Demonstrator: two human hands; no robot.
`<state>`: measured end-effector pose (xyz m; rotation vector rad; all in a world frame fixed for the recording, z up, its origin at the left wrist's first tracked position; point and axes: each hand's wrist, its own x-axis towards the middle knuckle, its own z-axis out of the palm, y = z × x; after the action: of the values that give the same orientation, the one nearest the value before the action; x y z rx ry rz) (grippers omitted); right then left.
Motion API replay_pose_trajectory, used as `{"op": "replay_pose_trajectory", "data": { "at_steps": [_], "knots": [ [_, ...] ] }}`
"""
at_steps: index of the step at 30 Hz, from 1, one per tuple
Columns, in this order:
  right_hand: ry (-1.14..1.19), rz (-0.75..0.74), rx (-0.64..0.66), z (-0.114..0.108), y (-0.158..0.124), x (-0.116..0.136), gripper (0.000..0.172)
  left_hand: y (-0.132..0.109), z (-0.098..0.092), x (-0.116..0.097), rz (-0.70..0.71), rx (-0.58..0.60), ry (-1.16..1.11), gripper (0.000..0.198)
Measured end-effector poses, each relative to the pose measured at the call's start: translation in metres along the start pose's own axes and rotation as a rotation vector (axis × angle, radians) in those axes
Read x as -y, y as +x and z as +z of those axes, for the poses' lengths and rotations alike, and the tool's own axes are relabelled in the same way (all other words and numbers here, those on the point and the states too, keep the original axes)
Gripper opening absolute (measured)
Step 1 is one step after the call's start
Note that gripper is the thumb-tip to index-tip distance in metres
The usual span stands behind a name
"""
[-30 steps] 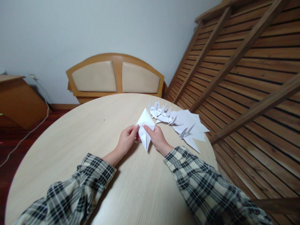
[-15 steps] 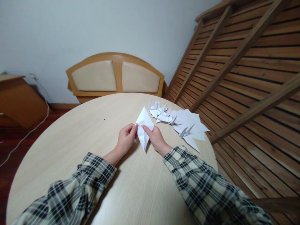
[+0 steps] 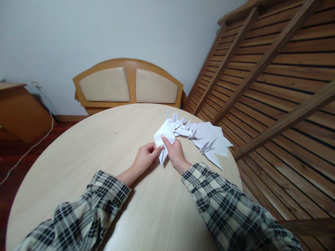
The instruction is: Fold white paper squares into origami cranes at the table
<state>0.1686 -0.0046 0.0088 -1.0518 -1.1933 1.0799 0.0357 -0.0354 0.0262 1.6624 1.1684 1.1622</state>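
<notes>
Between my two hands is a folded sheet of white paper [image 3: 165, 130], its upper part wide and flat, its lower end narrowing to a point. My right hand [image 3: 176, 152] grips its right side, thumb pressed on the front face. With thumb and fingers pinched together, my left hand [image 3: 146, 157] holds the lower left edge, near the narrow end. The left fingertips are partly hidden behind the paper. Just beyond its right edge stand several folded white paper cranes [image 3: 181, 123], close to the paper's far corner.
White paper sheets [image 3: 213, 134] lie at the right of the round table [image 3: 78, 157], with another folded piece [image 3: 207, 147] on them. A wooden slatted panel [image 3: 274, 87] leans at the right. A padded headboard [image 3: 133, 83] stands behind the table.
The paper's diamond shape has turned wider at the top, with a flap spread there. My left hand has shifted slightly right and down along its edge; my right hand keeps its grip.
</notes>
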Motion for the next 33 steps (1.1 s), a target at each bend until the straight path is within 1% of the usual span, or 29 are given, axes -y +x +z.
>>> {"op": "replay_pose_trajectory", "data": {
  "at_steps": [3,7,12,19,25,30,33],
  "knots": [
    [-0.015,-0.016,-0.114,0.0009,0.0013,0.0014,0.04,-0.0018,0.0015,-0.001,0.013,0.008,0.056,0.036],
    [-0.037,-0.022,-0.164,0.0029,0.0003,0.0042,0.04,-0.0028,0.0026,-0.0006,-0.01,0.022,0.083,0.038],
    [-0.002,-0.01,-0.178,0.0046,-0.0006,0.0059,0.04,-0.0023,0.0037,0.0011,-0.062,0.043,0.046,0.039],
    [0.068,0.025,-0.19,0.0068,0.0005,0.0047,0.04,-0.001,0.0047,0.003,-0.025,0.046,-0.052,0.038],
    [0.109,0.018,-0.17,0.0081,0.0006,0.0045,0.039,-0.001,0.0049,-0.0006,-0.039,0.073,-0.147,0.036],
    [0.15,0.016,-0.127,0.0094,-0.0007,0.0053,0.039,-0.0008,0.0028,-0.0038,-0.078,0.014,-0.154,0.037],
    [0.162,0.018,-0.118,0.0097,-0.0011,0.0052,0.038,0.0,0.0021,-0.0028,-0.096,0.016,-0.145,0.039]
  ]
}}
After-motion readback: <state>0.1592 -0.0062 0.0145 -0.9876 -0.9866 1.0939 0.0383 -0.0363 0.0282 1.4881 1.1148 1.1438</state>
